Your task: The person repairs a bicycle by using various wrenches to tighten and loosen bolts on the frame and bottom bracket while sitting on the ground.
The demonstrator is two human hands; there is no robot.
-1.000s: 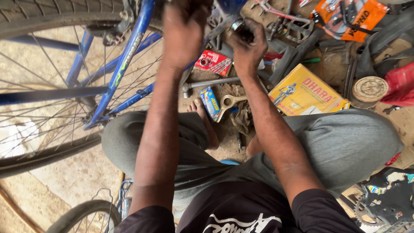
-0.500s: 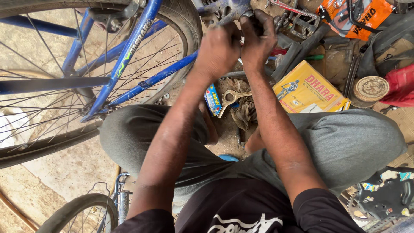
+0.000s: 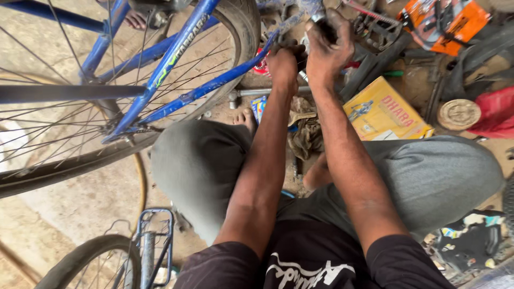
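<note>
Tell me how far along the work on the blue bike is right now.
Done: the blue bicycle frame stands with its wheel fitted. In hand: left hand and right hand both clasp a part at the frame's end, hidden by the fingers. Left: unclear; a spanner and yellow box lie untouched on the floor.

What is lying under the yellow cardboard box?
The yellow cardboard box rests on dirt ground among scattered tools. Its near edge is covered by the person's grey-trousered knee, so anything beneath cannot be seen.
</note>
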